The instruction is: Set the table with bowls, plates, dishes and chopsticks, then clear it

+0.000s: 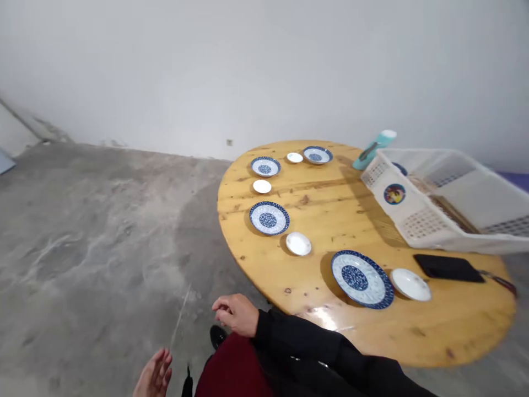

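Observation:
My right hand (237,314), in a black sleeve, is over the floor just off the table's near left edge. Its fingers are loosely bent, with a small gap showing between them, and nothing is visible in them. Lower left, my left hand (154,376) hangs over the floor, partly cut off by the frame, its fingers stretched out and without anything in them. Neither hand touches the dishes. Nearest them on the table are a small white dish (298,243), a blue-and-white plate (269,218) and a larger-looking blue-and-white plate (362,279) with another white dish (410,284) beside it.
More patterned plates and small white dishes line the far left of the oval wooden table (326,231). A white plastic basket (430,220) holding items, a turquoise bottle-like container (374,149) and a black phone (448,268) occupy the right. Behind is a wall (248,66).

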Available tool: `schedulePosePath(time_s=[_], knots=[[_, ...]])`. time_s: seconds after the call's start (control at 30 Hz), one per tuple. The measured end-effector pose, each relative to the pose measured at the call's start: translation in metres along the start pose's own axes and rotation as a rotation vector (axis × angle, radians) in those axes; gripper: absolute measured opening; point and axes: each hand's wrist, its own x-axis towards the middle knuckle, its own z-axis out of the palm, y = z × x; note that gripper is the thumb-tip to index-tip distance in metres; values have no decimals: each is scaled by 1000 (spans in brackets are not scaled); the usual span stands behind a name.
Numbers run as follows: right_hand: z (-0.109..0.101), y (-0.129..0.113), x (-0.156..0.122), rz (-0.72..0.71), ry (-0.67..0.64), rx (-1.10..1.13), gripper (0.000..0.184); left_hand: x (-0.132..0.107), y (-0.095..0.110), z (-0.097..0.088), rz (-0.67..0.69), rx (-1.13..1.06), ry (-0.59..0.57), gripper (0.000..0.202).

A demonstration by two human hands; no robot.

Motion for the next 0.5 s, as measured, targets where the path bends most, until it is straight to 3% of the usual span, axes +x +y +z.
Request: schedulePosePath(time_s=[0.13,0.3,0.4,0.5], knots=[[6,-12,35,52,152,48,27,50,64,43,95,151,-169,26],[11,-15,89,141,224,82,26,96,113,123,138,261,-425,30],[7,-21,148,156,241,81,27,129,141,163,140,304,-461,32],[-9,-34,223,137,191,72,27,170,181,189,158,324,-482,37]])
